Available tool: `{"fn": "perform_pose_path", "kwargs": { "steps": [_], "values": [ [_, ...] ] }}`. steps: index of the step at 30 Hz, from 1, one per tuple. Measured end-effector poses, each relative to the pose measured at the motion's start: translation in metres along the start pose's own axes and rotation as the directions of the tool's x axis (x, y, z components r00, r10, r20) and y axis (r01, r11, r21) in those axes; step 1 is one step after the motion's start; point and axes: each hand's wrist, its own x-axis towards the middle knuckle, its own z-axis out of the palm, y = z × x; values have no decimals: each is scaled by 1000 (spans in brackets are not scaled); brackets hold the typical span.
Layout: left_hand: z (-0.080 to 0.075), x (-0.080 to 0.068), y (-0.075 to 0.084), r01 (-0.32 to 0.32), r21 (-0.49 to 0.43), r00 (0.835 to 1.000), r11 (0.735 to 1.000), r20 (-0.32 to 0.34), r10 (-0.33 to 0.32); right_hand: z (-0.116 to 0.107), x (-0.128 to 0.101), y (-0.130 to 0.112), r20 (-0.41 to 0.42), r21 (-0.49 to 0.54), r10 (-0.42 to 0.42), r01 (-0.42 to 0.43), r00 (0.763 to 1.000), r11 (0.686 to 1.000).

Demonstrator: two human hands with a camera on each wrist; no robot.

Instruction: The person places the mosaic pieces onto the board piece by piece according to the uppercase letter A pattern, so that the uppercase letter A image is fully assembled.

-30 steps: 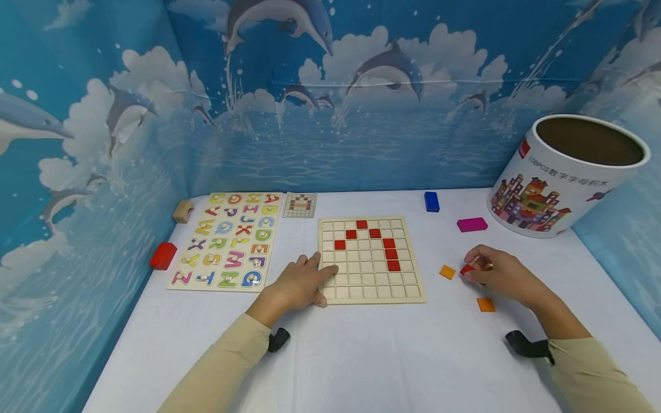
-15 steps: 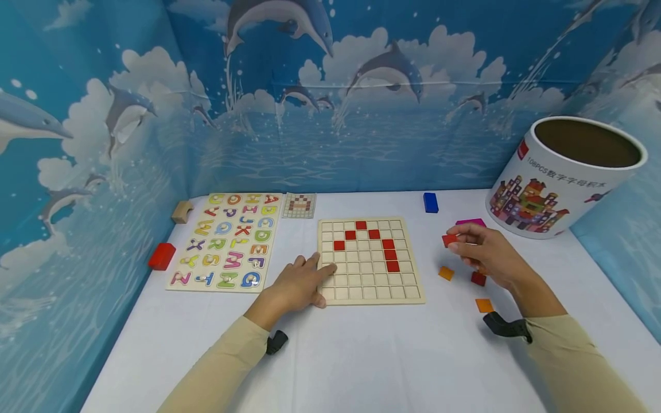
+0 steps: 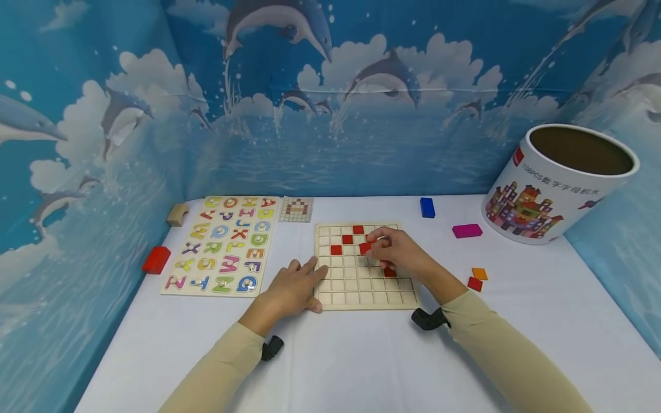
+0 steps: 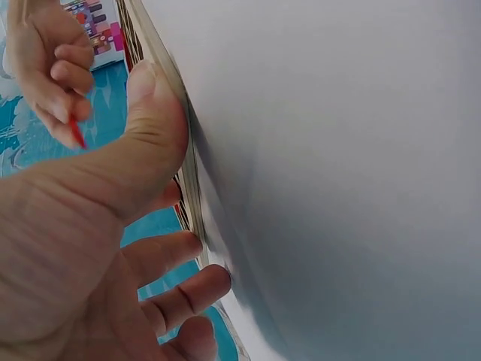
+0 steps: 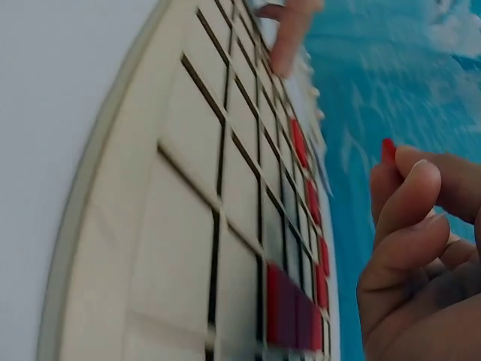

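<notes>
Right hand (image 3: 400,252) holds red tile (image 3: 365,248) above grid board (image 3: 361,289).

Pale matt wooden grid board (image 3: 361,287)

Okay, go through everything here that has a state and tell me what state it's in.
Grid board: flat, partly filled with red tiles.
Red tile: pinched above the board.
Right hand: pinching the red tile.
Left hand: resting on the board's edge.
Tub: upright, lid off.
Alphabet puzzle: flat, letters in place.
</notes>
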Motion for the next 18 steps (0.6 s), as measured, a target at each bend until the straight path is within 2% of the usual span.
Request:
{"fn": "perform_pose_path", "kwargs": {
  "steps": [4,7,9,14,18],
  "values": [
    [-1,-1,-1,-3,17,1000,1000,1,3,32,14,-4,11,-159,-42,43,999,986],
    [-1,0,-1,-17,38,1000,999,10,17,51,20,-5,-3,-290,-62,58,998,955],
    [-1,1,0,-30,50,1000,998,10,30,60,23,-5,-25,-340,-65,53,998,939],
    [-1,3,0,-29,64,1000,998,8,28,68,27,-7,-62,-396,-69,39,996,917],
    [-2,2,0,-23,59,1000,998,12,22,56,21,-6,-64,-371,-95,65,993,926]
  ]
}}
